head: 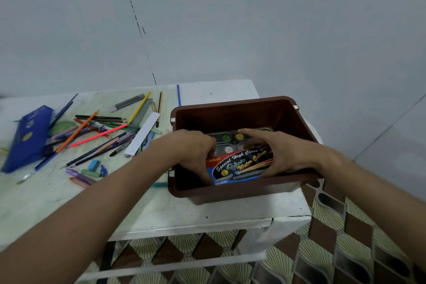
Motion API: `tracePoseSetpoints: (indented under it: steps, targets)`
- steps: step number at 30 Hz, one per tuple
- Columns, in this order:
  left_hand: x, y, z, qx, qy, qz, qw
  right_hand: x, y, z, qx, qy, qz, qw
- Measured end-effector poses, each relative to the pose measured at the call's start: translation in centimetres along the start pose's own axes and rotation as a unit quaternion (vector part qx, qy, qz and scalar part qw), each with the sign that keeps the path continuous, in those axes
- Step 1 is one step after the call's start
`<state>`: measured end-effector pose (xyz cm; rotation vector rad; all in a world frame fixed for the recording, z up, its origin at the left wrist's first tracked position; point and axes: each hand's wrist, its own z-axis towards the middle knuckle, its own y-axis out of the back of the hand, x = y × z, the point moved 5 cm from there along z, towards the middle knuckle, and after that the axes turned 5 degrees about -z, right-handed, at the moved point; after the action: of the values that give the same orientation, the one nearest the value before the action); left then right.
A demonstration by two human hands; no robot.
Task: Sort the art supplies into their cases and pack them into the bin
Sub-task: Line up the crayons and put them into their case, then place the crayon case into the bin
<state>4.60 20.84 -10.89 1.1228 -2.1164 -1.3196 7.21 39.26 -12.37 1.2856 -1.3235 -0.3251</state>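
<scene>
A brown plastic bin (232, 104) stands on the right part of the white table (161, 212). Inside it lies a water colour case (239, 166) with a black and blue label and round paint pans showing at its far end. My left hand (191, 150) grips the case's left side and my right hand (274, 152) grips its right side, both reaching down into the bin. To the left, a heap of loose pencils and pens (101, 134) covers the table. A blue pencil pouch (28, 137) lies at the far left.
A white ruler (143, 136), a grey eraser stick (126, 102), a blue eraser (94, 165) and purple pens (79, 175) lie among the supplies. A blue pencil (178, 95) rests behind the bin. Patterned floor tiles (345, 237) show beyond the table's right and near edges.
</scene>
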Motion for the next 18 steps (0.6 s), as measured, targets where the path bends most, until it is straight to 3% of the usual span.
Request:
tracePoseSetpoints:
  steps: [9, 14, 18]
  targets:
    - [0.0, 0.0, -0.2, -0.034, -0.025, 0.023, 0.999, -0.8, 1.1, -0.4, 0.006, -0.046, 0.055, 0.997]
    - [-1.0, 0.6, 0.3, -0.037, -0.051, -0.078, 0.995, -1.1, 1.5, 0.0, -0.018, -0.073, 0.054, 0.996]
    - [-2.5, -0.6, 1.2, -0.007, -0.087, -0.090, 0.992, -1.6, 0.6, 0.0, 0.025, -0.096, 0.008, 0.995]
